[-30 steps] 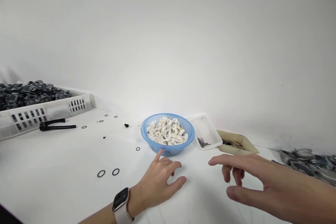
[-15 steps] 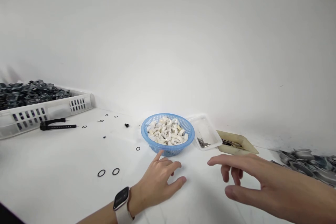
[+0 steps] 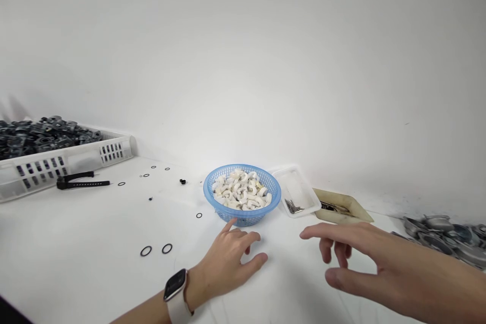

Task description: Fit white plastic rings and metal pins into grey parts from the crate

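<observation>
My left hand, with a smartwatch on its wrist, is over the white table in front of a blue mesh basket. Its fingers are apart and hold nothing; the outstretched finger overlaps the basket's near side in view, and I cannot tell whether it touches. White curved pieces fill the basket. To the right, my right hand hovers with the index finger extended, thumb apart and other fingers curled loosely, nothing between them. Beyond it are a white tray with thin metal pins and a beige tray holding slender dark items.
A white crate heaped with dark metal parts stands at left, a black strap before it. Several black rings lie scattered on the table. Grey metal parts are piled at right. A white wall rises behind.
My left hand has shifted very slightly to the left, its thumb and index finger a touch closer in. My right hand and the containers look the same.
</observation>
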Demonstrator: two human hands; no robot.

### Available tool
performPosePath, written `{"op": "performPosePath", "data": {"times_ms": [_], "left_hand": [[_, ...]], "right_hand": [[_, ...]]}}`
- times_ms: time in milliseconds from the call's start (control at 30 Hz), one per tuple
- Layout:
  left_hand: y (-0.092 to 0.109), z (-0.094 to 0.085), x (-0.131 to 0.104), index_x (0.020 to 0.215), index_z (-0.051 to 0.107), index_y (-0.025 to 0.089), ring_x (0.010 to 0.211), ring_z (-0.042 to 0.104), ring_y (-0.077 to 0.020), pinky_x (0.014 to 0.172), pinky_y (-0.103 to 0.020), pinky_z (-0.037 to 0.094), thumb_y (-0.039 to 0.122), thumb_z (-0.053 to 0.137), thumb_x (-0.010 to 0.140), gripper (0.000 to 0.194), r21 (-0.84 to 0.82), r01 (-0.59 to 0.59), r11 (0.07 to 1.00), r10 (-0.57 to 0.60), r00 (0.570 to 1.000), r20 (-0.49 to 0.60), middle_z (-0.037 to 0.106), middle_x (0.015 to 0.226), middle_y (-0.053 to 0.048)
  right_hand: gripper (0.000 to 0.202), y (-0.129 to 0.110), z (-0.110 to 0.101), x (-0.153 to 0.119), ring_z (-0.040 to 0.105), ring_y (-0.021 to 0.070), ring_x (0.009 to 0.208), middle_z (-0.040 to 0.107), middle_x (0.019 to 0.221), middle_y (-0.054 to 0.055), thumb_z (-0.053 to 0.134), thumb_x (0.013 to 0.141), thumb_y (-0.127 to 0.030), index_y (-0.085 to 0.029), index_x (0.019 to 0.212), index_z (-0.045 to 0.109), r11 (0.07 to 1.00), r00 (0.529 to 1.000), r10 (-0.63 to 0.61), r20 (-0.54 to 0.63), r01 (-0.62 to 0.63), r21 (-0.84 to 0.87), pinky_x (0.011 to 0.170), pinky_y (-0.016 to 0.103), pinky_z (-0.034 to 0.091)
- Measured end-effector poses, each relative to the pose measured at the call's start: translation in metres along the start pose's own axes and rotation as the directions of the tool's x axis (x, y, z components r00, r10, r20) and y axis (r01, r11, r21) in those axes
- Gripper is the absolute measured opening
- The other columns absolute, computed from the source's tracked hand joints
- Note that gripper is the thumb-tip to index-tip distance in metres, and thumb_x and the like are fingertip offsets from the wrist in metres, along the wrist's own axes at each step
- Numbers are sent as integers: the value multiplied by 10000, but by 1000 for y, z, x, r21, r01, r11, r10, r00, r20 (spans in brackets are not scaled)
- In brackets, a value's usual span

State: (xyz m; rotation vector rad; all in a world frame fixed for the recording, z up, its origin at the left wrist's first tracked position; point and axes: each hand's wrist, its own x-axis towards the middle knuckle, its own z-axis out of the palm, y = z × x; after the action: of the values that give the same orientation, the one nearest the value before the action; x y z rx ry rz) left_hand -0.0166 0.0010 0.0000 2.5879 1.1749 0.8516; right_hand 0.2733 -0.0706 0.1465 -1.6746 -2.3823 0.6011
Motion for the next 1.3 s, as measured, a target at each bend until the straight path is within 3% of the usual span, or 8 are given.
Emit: {"op": "performPosePath", "data": {"times_ms": [133,333,767,933,1300], "left_hand": [[-3,1,0,1139,668,247,855,719,-235,1188,-623,320,400,607,999,217,-16,-9,1000,9,1000,1,705,815,-2],[-4,1,0,1124,672,256,770,712,-228,1137,-593,406,411,596,1001,213,23,-4,1000,6,996,-88,712,784,11],[-1,-4,5,1076,680,250,750,710,-240,1109,-607,390,405,587,1000,196,15,68,998,-67,995,-69,721,766,6],[1,-5,4,1045,680,243,729,711,-241,1089,-593,409,395,612,981,178,65,62,996,-54,992,-116,715,745,8],[-1,-3,4,1052,681,254,741,710,-230,1141,-579,348,376,623,974,156,79,46,996,-38,994,-101,713,745,18]], "right_hand": [[489,-3,-1,0,706,239,1050,735,1147,-10,584,926,-669,-528,1395,574,1000,1000,2,-7,-2,4,810,273,608],[467,-6,-1,-2,713,227,1040,749,1133,-25,619,915,-632,-535,1371,597,1000,999,-17,-40,18,21,806,249,610],[489,-4,0,-1,666,248,1110,701,1186,-24,567,924,-685,-568,1398,532,999,999,45,28,-45,16,887,321,581],[471,-2,1,-1,655,246,1133,700,1194,-33,565,934,-674,-576,1393,527,999,998,40,39,-41,29,932,338,566],[477,-1,0,0,704,231,1064,726,1158,-28,595,929,-632,-557,1398,548,1000,1000,20,5,-20,-3,865,288,603]]}}
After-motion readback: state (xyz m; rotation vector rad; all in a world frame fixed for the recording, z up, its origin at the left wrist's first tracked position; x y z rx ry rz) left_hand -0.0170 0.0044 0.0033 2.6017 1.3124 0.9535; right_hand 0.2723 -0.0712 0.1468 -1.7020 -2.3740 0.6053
